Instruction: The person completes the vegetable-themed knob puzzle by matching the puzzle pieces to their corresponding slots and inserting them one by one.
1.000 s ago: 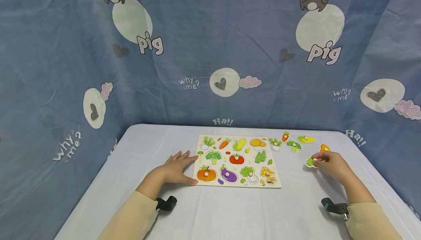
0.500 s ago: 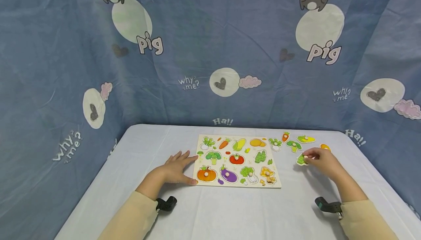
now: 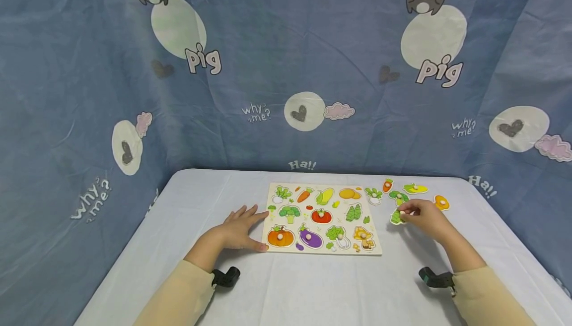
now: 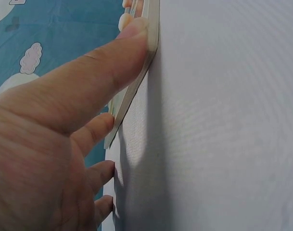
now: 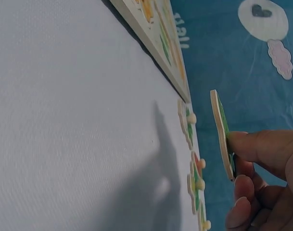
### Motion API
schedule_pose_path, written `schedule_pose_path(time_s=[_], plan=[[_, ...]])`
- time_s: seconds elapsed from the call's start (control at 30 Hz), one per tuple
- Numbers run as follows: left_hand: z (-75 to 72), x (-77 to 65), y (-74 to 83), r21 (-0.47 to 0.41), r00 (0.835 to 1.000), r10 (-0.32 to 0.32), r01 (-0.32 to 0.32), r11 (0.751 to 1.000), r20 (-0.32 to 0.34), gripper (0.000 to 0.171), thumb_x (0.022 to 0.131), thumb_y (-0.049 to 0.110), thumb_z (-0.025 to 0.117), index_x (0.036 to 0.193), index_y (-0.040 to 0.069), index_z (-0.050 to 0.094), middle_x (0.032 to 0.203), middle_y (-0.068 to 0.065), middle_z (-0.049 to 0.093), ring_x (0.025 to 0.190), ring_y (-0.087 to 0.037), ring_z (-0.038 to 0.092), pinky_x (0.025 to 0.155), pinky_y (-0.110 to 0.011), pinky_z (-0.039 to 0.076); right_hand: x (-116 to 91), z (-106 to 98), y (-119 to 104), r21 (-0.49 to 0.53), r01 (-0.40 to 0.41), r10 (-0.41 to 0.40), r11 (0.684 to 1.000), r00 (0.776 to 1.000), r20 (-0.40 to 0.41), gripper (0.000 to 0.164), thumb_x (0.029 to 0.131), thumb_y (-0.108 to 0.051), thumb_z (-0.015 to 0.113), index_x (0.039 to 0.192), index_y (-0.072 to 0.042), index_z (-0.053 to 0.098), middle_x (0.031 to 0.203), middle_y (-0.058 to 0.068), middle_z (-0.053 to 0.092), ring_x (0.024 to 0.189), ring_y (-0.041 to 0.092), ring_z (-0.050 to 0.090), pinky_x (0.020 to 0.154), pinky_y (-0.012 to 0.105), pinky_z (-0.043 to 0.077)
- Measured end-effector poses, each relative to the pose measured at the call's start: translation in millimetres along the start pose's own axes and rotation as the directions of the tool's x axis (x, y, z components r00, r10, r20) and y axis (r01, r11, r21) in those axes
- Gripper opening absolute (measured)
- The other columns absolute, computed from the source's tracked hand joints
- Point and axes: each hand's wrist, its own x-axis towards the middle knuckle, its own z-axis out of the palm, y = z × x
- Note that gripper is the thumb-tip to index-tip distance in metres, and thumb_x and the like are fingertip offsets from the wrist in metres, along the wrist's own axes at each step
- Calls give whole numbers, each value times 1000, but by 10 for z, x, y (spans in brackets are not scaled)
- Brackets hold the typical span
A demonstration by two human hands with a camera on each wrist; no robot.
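Green flat wooden puzzle piece [image 3: 395, 218] — pinched between the right hand's [image 3: 425, 218] thumb and fingers, raised above the white cloth-covered table [image 3: 335, 291]. Right wrist view has it nearly edge-on, print hard to read, fingers covering part. Green broccoli-shaped wooden piece [image 3: 397, 196] just behind, lower stem partly blocked in head view. Left hand [image 3: 237, 229] spread wide, thumb on the cream rectangular wooden puzzle board [image 3: 343, 221] — board cut off in both wrist views. Beige sleeves [image 3: 178, 293] run out of frame.
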Motion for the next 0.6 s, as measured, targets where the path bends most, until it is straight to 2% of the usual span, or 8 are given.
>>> schedule_pose_path(time_s=[0.23, 0.6], plan=[[-21, -20, 10, -3, 1000, 10, -10, 1000, 2, 101, 72, 56, 83, 155, 20, 39, 164, -19, 21, 151, -44, 9, 120, -62, 6, 67, 98, -29, 8, 44, -45, 999, 999, 16, 15, 91, -6, 70, 105, 1, 72, 91, 6, 67, 79, 19, 54, 62, 27, 47], [-14, -14, 7, 1, 1000, 5, -5, 1000, 2, 101, 72, 56, 83, 155, 21, 39, 164, -18, 21, 151, -44, 9, 120, -61, 6, 117, 212, -133, 28, 59, -60, 998, 997, 41, 15, 92, -8, 71, 105, -1, 72, 91, 5, 64, 79, 20, 51, 62, 28, 44]])
